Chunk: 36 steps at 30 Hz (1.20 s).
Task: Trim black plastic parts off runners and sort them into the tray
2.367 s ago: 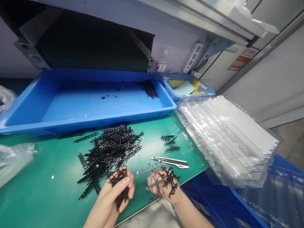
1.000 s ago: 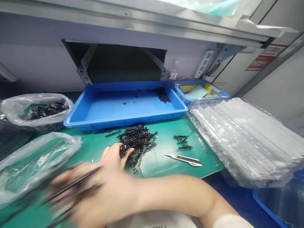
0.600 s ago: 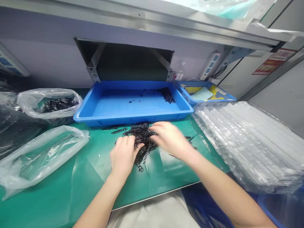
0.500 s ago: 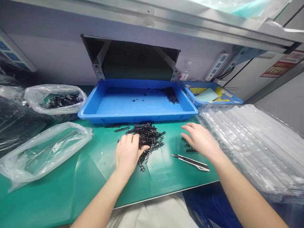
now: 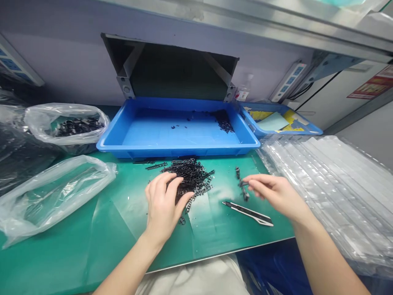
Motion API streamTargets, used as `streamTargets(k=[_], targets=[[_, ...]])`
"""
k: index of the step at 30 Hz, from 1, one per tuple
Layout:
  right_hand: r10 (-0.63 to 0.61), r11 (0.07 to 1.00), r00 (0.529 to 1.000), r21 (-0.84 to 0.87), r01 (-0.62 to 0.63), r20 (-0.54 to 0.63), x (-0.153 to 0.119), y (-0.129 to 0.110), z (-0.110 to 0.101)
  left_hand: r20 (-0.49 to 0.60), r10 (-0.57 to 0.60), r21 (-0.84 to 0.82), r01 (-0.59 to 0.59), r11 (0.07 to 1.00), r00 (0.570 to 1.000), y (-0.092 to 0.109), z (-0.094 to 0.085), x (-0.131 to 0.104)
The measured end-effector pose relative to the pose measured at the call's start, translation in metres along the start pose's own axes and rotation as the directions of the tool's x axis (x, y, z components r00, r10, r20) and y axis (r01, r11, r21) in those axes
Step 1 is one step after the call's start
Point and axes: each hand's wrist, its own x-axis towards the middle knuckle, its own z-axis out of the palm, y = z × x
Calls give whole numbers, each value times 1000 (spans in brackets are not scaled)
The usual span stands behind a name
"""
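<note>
A heap of black plastic strips point(image 5: 195, 176) lies on the green tabletop in front of the blue tray. Curved over the heap's left side, my left hand point(image 5: 164, 200) has its thumb and fingers apart, touching or just above the strips. My right hand point(image 5: 273, 190) pinches a small group of black parts point(image 5: 244, 186) between thumb and fingertips, right of the heap. A black and white utility knife point(image 5: 250, 213) lies on the table just below these parts.
The large blue tray point(image 5: 178, 148) holds small black pieces at its right end. Two plastic bags point(image 5: 66, 106) stand at the left, one with black parts inside. Stacked clear trays point(image 5: 325, 192) fill the right side, with a smaller blue basket point(image 5: 310, 132) behind them.
My right hand has closed on black parts and turned them; before, its fingers were apart over them. My left hand's fingers have spread a little at the heap. The view has shifted slightly.
</note>
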Motion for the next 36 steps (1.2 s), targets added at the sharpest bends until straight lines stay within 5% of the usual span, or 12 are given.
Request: streamTargets(k=[2, 4, 7, 11, 18, 20, 23, 25, 30, 34, 36], targets=[[-33, 855, 979, 512, -76, 201, -10, -11, 18, 170, -159, -374, 213, 903, 972, 11, -5, -3], [-92, 606, 913, 750, -266, 398, -17, -19, 44, 477, -213, -643, 504, 577, 853, 21, -10, -7], [-167, 334, 829, 822, -461, 533, -21, -23, 84, 756, -85, -647, 761, 54, 649, 29, -13, -13], [-213, 251, 798, 821, -513, 564, -25, -18, 113, 851, -1, -509, 826, -243, 525, 26, -14, -19], [-162, 311, 846, 840, -445, 508, -34, -12, 121, 920, 129, -298, 874, -384, 371, 26, -11, -26], [-132, 294, 864, 851, -435, 486, -35, -13, 123, 912, 2, -387, 859, -336, 411, 28, -11, -25], [-79, 235, 898, 884, -405, 432, -36, -16, 125, 787, -336, -601, 763, -236, 517, 27, -13, -23], [-57, 154, 916, 911, -384, 396, -37, -17, 126, 716, -457, -665, 715, -217, 528, 27, -14, -25], [-31, 28, 957, 957, -289, 289, -41, -21, 133, 805, -337, -585, 751, -308, 488, 34, -16, -44], [-68, 99, 957, 957, -274, 281, -51, -25, 138, 827, -353, -557, 722, -411, 438, 41, -19, -52], [-78, 163, 961, 954, -250, 265, -58, -24, 140, 841, -306, -540, 723, -431, 446, 43, -23, -55]])
